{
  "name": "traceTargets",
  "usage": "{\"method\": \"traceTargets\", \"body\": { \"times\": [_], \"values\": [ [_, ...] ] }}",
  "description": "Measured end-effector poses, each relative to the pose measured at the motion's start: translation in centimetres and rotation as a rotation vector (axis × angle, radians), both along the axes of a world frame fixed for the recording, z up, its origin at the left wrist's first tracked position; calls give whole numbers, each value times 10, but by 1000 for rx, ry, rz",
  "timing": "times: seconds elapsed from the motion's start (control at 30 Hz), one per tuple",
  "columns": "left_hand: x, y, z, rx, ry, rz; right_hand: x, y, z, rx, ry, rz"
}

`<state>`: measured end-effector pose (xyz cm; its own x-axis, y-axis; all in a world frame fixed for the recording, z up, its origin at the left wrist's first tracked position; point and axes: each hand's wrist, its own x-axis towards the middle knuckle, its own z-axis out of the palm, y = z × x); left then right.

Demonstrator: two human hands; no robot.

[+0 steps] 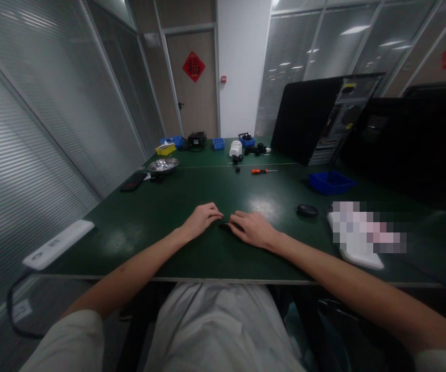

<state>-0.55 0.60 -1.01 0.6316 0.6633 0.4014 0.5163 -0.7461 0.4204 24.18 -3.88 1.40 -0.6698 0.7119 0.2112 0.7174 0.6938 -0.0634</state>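
Note:
Both of my hands are low over the green table, close together near its front half. My left hand [202, 221] has its thumb and fingertips drawn together in a pinch; anything between them is too small to make out. Just to the right, my right hand [252, 227] rests on the tabletop with its fingers curled around one end of a small dark object [223, 225]. Its free end points toward my left fingertips, and its kind cannot be told at this size.
A black mouse [307, 211], a blue tray [331, 182] and a white pad [358, 253] lie on the right. Farther back are an orange screwdriver [260, 171], a metal bowl [163, 165] and a black computer case [308, 119]. A white power strip [58, 245] sits at the left edge.

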Motion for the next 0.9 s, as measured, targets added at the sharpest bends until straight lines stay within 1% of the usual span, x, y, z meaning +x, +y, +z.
{"method": "traceTargets", "body": {
  "times": [0.1,0.17,0.27,0.33,0.5,0.6,0.77,0.83,0.9],
  "values": [
    [1,-9,2,29,51,-3,1,1,-1,2,5,-4],
    [3,-17,6,36,27,2,2,2,-2,0,21,-8],
    [6,-27,11,4,-10,-55,3,4,-4,-7,46,-8],
    [8,-30,14,-25,0,-92,4,6,-5,-8,49,-15],
    [3,-24,15,-28,27,-58,5,7,-6,-2,65,-47],
    [0,-20,15,-10,30,-60,5,8,-5,-10,89,-59],
    [2,-18,13,-53,70,-66,7,9,-3,-27,112,-66],
    [-4,-14,13,-57,92,-72,8,9,-2,-30,120,-65],
    [-21,-5,13,-67,101,-56,8,9,-2,-34,125,-68]
  ]
}}
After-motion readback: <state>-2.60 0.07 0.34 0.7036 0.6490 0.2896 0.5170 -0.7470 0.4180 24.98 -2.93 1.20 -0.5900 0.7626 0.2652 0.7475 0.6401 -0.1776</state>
